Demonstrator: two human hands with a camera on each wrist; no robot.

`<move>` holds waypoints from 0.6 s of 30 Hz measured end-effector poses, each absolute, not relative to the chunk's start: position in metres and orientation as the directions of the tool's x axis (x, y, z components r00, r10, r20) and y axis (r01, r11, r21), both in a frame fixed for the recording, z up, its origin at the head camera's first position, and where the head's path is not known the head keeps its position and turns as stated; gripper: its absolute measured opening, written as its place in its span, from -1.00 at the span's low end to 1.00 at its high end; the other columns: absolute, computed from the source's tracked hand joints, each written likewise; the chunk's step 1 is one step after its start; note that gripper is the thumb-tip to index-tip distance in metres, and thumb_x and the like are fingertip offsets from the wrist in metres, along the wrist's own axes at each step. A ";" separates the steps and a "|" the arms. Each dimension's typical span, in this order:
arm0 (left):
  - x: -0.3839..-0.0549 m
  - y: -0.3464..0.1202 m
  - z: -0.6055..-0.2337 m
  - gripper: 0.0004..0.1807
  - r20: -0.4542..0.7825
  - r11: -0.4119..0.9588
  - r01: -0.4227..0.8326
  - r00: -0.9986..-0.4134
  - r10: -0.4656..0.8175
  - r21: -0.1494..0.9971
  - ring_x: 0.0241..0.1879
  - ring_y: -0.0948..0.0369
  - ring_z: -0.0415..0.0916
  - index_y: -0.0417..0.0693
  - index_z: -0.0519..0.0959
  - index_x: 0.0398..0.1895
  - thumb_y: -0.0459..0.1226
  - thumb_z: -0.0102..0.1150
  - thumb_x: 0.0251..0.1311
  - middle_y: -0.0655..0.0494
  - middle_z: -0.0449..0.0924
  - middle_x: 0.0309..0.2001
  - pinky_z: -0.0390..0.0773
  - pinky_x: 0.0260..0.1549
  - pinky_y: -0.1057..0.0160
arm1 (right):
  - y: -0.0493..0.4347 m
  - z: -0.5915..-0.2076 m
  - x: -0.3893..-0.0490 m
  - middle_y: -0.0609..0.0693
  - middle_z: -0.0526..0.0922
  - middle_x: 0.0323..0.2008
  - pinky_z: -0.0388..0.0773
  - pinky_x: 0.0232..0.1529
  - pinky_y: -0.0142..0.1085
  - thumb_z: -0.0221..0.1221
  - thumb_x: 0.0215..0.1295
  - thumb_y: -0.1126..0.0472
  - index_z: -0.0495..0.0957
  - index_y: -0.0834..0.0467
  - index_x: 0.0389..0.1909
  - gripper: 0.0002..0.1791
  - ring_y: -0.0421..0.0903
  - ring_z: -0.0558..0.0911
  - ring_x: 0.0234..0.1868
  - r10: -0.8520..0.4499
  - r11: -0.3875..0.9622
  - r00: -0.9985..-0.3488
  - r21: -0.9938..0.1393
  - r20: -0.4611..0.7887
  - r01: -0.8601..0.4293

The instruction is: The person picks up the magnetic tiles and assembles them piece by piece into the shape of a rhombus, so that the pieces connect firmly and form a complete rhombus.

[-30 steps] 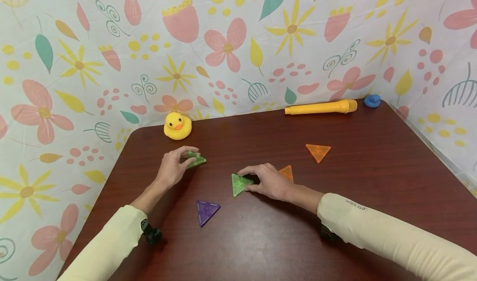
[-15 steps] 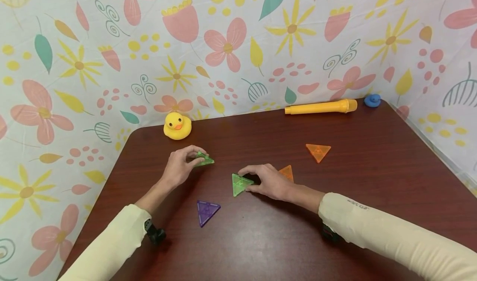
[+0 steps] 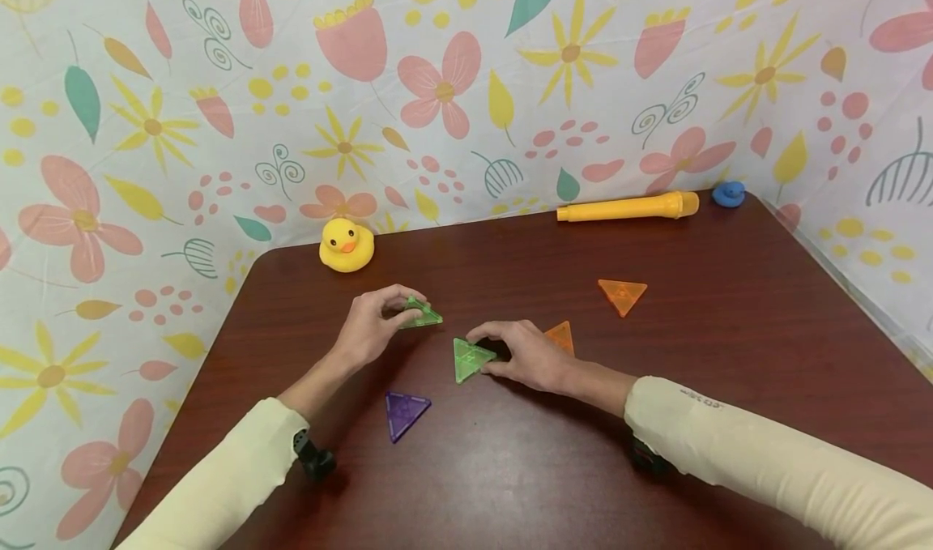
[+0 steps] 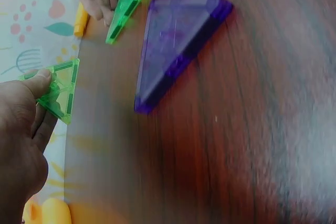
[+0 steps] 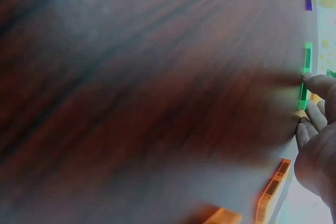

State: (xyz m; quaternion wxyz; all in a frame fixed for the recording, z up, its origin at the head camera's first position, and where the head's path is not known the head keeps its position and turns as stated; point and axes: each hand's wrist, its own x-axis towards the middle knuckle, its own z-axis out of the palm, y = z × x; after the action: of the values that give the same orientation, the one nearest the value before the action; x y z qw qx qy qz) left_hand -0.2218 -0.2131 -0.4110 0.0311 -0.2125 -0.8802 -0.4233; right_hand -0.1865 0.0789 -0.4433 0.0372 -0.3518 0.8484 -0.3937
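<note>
My left hand (image 3: 370, 325) pinches a translucent green triangular magnetic tile (image 3: 424, 315) between thumb and fingers; in the left wrist view that tile (image 4: 64, 92) is tilted up from the table. To its right, my right hand (image 3: 535, 357) grips a second green triangular magnetic tile (image 3: 470, 360) by its right side, thumb at the lower edge and a finger at the upper one. This tile lies low over the tabletop, one corner toward the palm. A short gap separates the two green tiles. Nearer the front lies a purple triangular tile (image 3: 405, 415).
One orange triangular tile (image 3: 561, 338) sits just behind my right hand, and another orange tile (image 3: 623, 296) lies farther back. Along the rear edge of the brown table (image 3: 481, 266) are a yellow duck (image 3: 347, 246), a yellow toy microphone (image 3: 627, 208) and a small blue duck (image 3: 729, 194).
My left hand has carried its green tile rightward, bringing it closer to the other green tile. The right hand and its tile have stayed in place.
</note>
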 end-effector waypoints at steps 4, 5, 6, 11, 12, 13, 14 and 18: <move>-0.219 -0.205 -0.410 -0.84 0.220 0.518 0.390 -0.907 0.359 0.761 -0.17 0.24 0.75 0.08 0.77 -0.06 -0.31 0.44 0.35 0.26 0.82 -0.22 0.59 -0.31 0.33 | 0.080 -0.444 -0.186 0.09 0.73 0.13 0.67 0.11 -0.12 0.48 0.27 0.38 0.64 0.24 0.23 -0.50 0.02 0.70 0.13 -0.619 0.439 -0.747 -0.681 0.243 -0.586; -0.218 -0.203 -0.410 -0.84 0.216 0.511 0.388 -0.906 0.364 0.767 -0.17 0.25 0.75 0.09 0.77 -0.06 -0.30 0.44 0.35 0.28 0.82 -0.22 0.59 -0.31 0.33 | 0.081 -0.445 -0.186 0.09 0.73 0.13 0.67 0.11 -0.11 0.48 0.27 0.39 0.64 0.25 0.22 -0.51 0.03 0.70 0.13 -0.616 0.438 -0.746 -0.678 0.252 -0.591; -0.217 -0.201 -0.410 -0.84 0.215 0.504 0.389 -0.904 0.369 0.771 -0.17 0.26 0.75 0.10 0.77 -0.06 -0.30 0.43 0.35 0.29 0.82 -0.21 0.59 -0.31 0.34 | 0.081 -0.445 -0.186 0.09 0.73 0.12 0.67 0.11 -0.10 0.48 0.27 0.39 0.64 0.25 0.22 -0.51 0.04 0.71 0.13 -0.613 0.436 -0.745 -0.675 0.261 -0.595; -0.213 -0.190 -0.410 -0.83 0.238 0.460 0.427 -0.879 0.413 0.778 -0.14 0.25 0.76 0.09 0.78 -0.05 -0.30 0.42 0.35 0.29 0.82 -0.17 0.66 -0.24 0.29 | 0.083 -0.445 -0.185 0.10 0.73 0.08 0.68 0.08 -0.08 0.48 0.26 0.42 0.64 0.27 0.19 -0.53 0.06 0.71 0.09 -0.602 0.424 -0.744 -0.674 0.289 -0.605; -0.212 -0.187 -0.410 -0.83 0.240 0.450 0.433 -0.873 0.424 0.781 -0.13 0.23 0.77 0.09 0.78 -0.04 -0.30 0.42 0.35 0.28 0.82 -0.17 0.68 -0.22 0.26 | 0.084 -0.445 -0.185 0.10 0.73 0.08 0.68 0.08 -0.08 0.48 0.26 0.42 0.64 0.27 0.18 -0.53 0.06 0.71 0.09 -0.600 0.422 -0.745 -0.676 0.291 -0.604; -0.211 -0.185 -0.410 -0.83 0.242 0.442 0.438 -0.869 0.432 0.783 -0.12 0.20 0.77 0.09 0.78 -0.04 -0.30 0.42 0.35 0.28 0.82 -0.16 0.68 -0.21 0.23 | 0.084 -0.445 -0.184 0.10 0.73 0.08 0.68 0.08 -0.08 0.48 0.25 0.42 0.64 0.27 0.18 -0.53 0.06 0.71 0.09 -0.598 0.420 -0.746 -0.678 0.294 -0.603; -0.210 -0.183 -0.410 -0.83 0.243 0.433 0.442 -0.864 0.440 0.786 -0.11 0.18 0.77 0.08 0.78 -0.04 -0.31 0.42 0.35 0.28 0.82 -0.16 0.69 -0.19 0.21 | 0.084 -0.445 -0.184 0.10 0.73 0.07 0.68 0.08 -0.08 0.48 0.25 0.43 0.64 0.27 0.18 -0.53 0.06 0.71 0.08 -0.595 0.419 -0.748 -0.680 0.295 -0.602; -0.207 -0.176 -0.412 -0.82 0.249 0.406 0.454 -0.850 0.465 0.793 -0.10 0.13 0.78 0.08 0.79 -0.04 -0.32 0.43 0.34 0.28 0.81 -0.15 0.70 -0.14 0.17 | 0.085 -0.445 -0.183 0.11 0.73 0.06 0.68 0.08 -0.08 0.49 0.23 0.44 0.64 0.26 0.16 -0.53 0.07 0.72 0.07 -0.580 0.426 -0.756 -0.679 0.302 -0.598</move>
State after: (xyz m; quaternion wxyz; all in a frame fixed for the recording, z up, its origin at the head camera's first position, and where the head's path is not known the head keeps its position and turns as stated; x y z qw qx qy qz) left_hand -0.2075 -0.1758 -0.4121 -0.0056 -0.2741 -0.8384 -0.4711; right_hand -0.1831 0.0849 -0.4453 -0.0108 -0.3488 0.8442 -0.4069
